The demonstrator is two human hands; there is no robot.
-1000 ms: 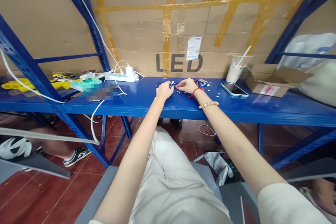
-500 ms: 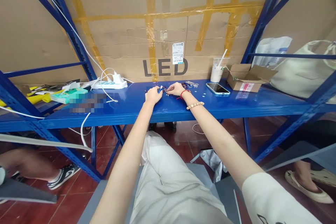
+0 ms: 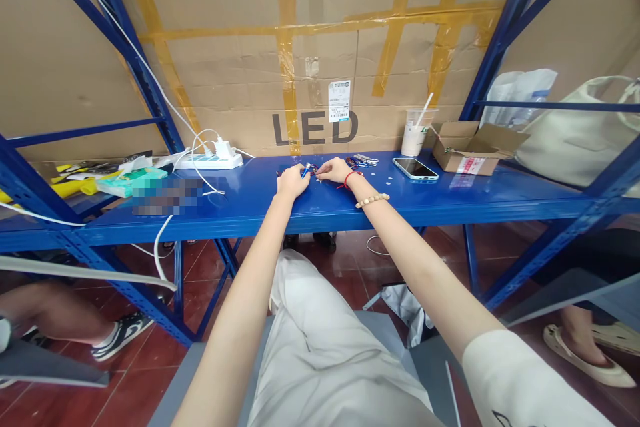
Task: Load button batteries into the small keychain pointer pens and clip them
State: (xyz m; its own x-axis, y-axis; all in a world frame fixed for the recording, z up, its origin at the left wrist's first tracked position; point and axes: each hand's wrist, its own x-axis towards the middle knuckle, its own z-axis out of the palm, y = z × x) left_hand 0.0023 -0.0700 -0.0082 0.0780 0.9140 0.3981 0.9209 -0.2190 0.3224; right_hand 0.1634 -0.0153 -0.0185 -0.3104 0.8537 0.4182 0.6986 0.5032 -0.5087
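My left hand (image 3: 293, 182) rests on the blue shelf top with its fingers curled round a small slim blue-and-white piece (image 3: 305, 171). Close beside it, my right hand (image 3: 336, 169) has thumb and fingertips pinched together; whatever they hold is too small to name. Between the two hands lie small dark reddish and blue bits (image 3: 313, 169), partly covered by the fingers. Just behind my right wrist is a little pile of thin metallic and coloured pieces (image 3: 364, 161). Several small pale discs (image 3: 389, 183) are scattered to the right of that wrist.
A phone (image 3: 415, 169), a cup with a straw (image 3: 413, 137) and an open cardboard box (image 3: 473, 153) stand to the right. At left are a white power strip (image 3: 213, 161) with cables and a green packet (image 3: 133, 180). Taped cardboard (image 3: 225, 80) walls the back.
Hardly anything differs. My right fingertips have shifted very slightly at the small bits; my left hand keeps its place.
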